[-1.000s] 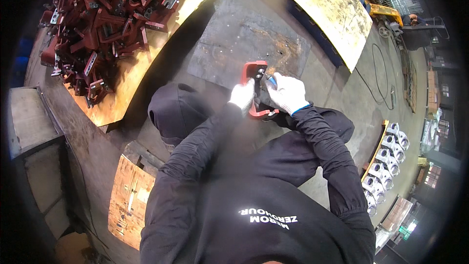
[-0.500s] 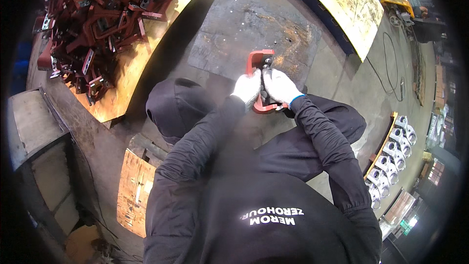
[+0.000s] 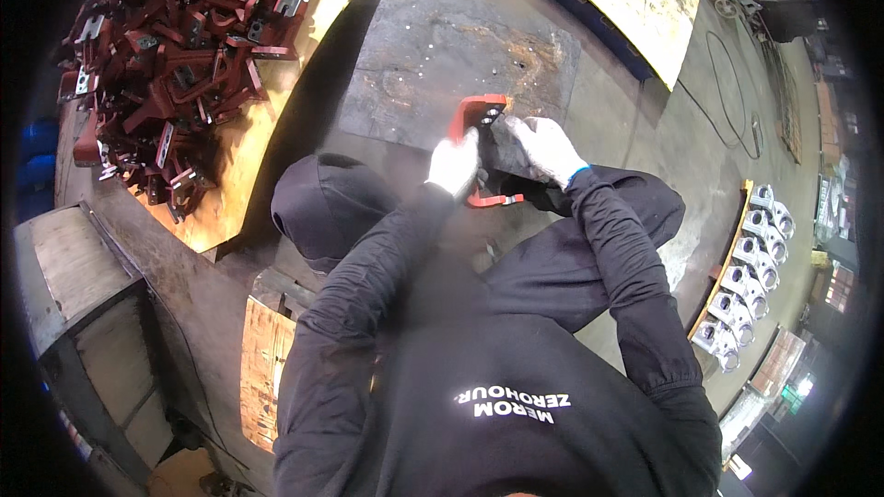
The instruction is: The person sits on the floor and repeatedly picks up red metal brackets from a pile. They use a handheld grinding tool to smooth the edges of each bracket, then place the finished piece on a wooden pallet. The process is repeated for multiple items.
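Note:
A red C-shaped metal bracket [image 3: 460, 120] is held up in front of my knees, with light round spots like bolts or holes on its dark inner face near the upper arm. My left hand [image 3: 454, 164], in a white glove, is closed around the bracket's left side. On the other side my right hand [image 3: 551, 151], also white-gloved, has its fingers at the edge of a dark grey flat piece [image 3: 506, 149]. This piece lies across the bracket's opening; its exact kind is unclear. The lower arm of the bracket shows below my hands.
A dark stained plate [image 3: 405, 74] lies on the floor ahead. Red brackets [image 3: 184, 64] are heaped on a wooden board [image 3: 262, 129] at the left. Silver ringed parts [image 3: 750, 267] stand in rows at the right. A wooden-topped table [image 3: 635, 0] is at the far right.
My right hand has shifted right, away from the bracket's middle, and more of the dark grey piece shows. My left hand keeps its hold. The view has shifted slightly.

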The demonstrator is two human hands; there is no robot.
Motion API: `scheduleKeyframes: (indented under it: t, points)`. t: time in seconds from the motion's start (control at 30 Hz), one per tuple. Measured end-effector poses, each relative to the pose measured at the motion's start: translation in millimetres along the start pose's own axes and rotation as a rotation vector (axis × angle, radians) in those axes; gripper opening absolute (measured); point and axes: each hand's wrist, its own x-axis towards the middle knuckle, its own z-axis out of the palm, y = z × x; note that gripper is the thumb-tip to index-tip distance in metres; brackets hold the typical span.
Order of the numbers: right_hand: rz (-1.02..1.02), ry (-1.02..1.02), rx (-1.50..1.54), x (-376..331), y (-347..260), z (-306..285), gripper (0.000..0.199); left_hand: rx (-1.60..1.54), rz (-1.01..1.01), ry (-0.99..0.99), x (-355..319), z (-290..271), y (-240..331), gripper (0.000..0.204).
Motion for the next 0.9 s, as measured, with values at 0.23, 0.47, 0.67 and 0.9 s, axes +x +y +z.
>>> scheduleKeyframes:
  t: [0.23,0.47,0.67,0.9]
  points:
    - [0.014,0.102,-0.265,3.7,-8.1,31.2,0.039,-0.118,0.069,-0.033,5.8,-2.2,-6.4,0.044]
    - [-0.194,0.092,-0.769,8.4,-25.3,-10.1,0.028,-0.179,-0.105,-0.116,-4.8,-10.4,22.1,0.053]
    - [-0.145,0.032,-0.749,19.7,-32.9,-12.3,0.028,-0.226,-0.064,-0.071,-0.4,-10.8,17.9,0.056]
    - [0.187,-0.189,-0.413,17.0,-14.7,43.4,0.042,-0.168,-0.111,-0.102,-8.6,-17.4,33.2,0.053]
